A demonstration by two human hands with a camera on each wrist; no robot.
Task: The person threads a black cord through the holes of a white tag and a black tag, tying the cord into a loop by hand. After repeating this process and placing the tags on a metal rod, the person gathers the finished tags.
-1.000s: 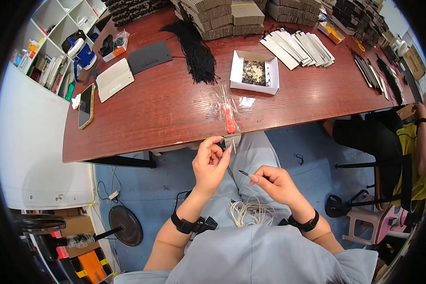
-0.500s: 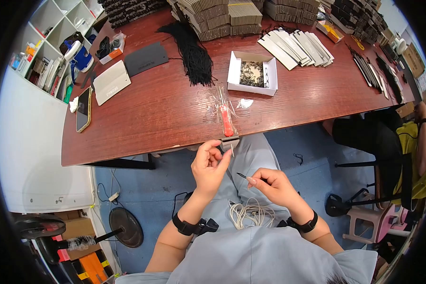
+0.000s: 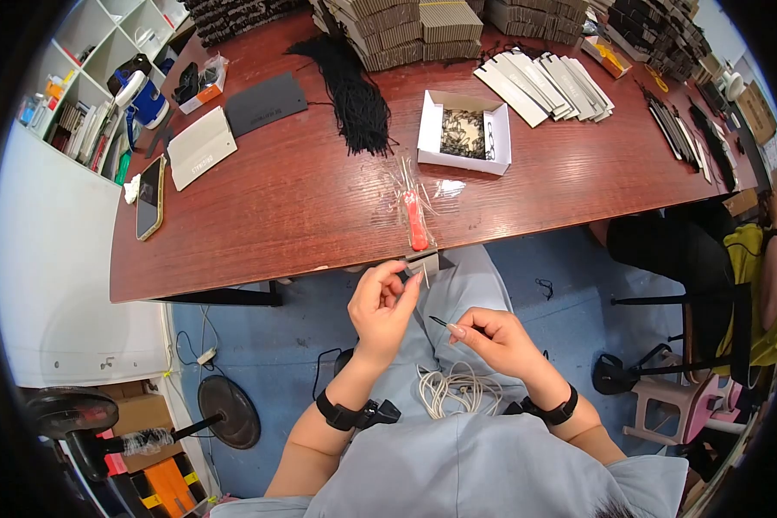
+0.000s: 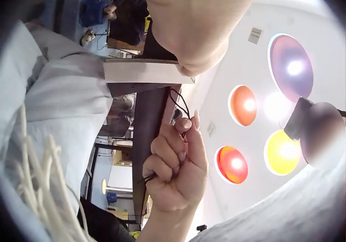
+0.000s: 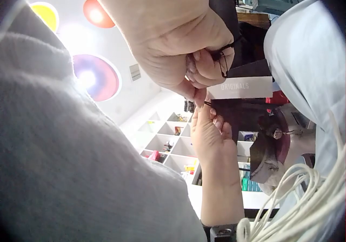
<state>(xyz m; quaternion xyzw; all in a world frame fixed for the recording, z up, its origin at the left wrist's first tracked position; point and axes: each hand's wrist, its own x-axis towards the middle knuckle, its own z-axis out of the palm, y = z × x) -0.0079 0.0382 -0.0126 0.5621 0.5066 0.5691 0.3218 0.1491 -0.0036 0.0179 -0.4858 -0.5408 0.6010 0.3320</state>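
Observation:
Just below the table edge, the left hand (image 3: 382,312) pinches light tags seen nearly edge-on; in the left wrist view a pale tag (image 4: 141,72) with a dark one beside it runs from its fingers. The right hand (image 3: 498,338) grips a black cord (image 3: 439,320) between thumb and forefinger, and a loop of cord (image 4: 180,101) stands above its fingertips in the left wrist view. Lettering shows on the tag (image 5: 243,87) in the right wrist view. The loop and the tag are close together; whether they touch, I cannot tell.
On the table (image 3: 276,216) lie a red-handled tool (image 3: 415,222), a white box (image 3: 464,164) of small black pieces, black cords (image 3: 358,108), pale tags (image 3: 514,91) and a phone (image 3: 150,198). White cable (image 3: 459,390) rests on the lap. Another person sits at right.
The tags in the left hand have turned, showing more of their face below the table edge. The right hand has shifted slightly left, still pinching the cord.

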